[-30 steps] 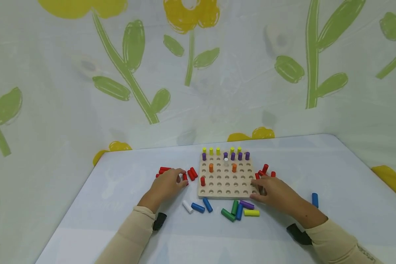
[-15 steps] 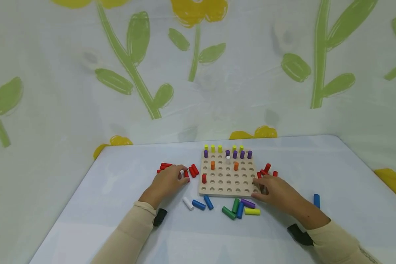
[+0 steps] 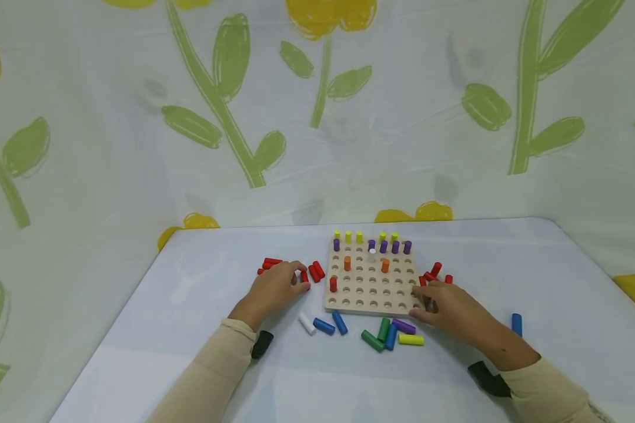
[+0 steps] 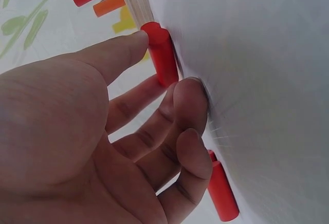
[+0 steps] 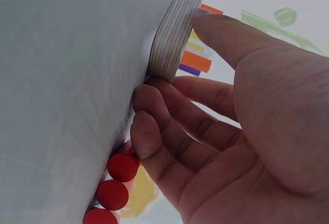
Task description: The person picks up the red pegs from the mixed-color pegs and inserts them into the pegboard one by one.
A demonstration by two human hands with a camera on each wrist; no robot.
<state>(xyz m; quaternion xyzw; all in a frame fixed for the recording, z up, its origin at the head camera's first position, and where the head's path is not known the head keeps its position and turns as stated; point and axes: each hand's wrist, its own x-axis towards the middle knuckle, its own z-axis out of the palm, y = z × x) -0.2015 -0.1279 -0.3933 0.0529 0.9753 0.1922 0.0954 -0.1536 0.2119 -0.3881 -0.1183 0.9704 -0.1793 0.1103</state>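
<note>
My left hand (image 3: 277,289) pinches a red peg (image 4: 165,59) between thumb and index finger, just left of the wooden pegboard (image 3: 370,311). The other fingers of that hand curl close to the table. At the board's near right corner, my right hand (image 3: 455,309) grips the edge, its thumb on the near side and fingers on the right side. Standing in the board are yellow pegs (image 3: 359,237), purple pegs (image 3: 383,247), a white peg (image 3: 372,254), two orange pegs (image 3: 347,263) and one red peg (image 3: 333,285). Many holes hold nothing.
Loose red pegs lie behind my left hand (image 3: 273,262) and beyond my right hand (image 3: 437,269). Before the board lie white (image 3: 307,324), blue (image 3: 324,326), green (image 3: 373,341), purple (image 3: 404,326) and yellow (image 3: 411,339) pegs. Another blue peg (image 3: 516,324) is far right.
The head view has shifted slightly, so everything sits a little further right in it. Both hands keep their places, on the red peg and at the pegboard's corner.
</note>
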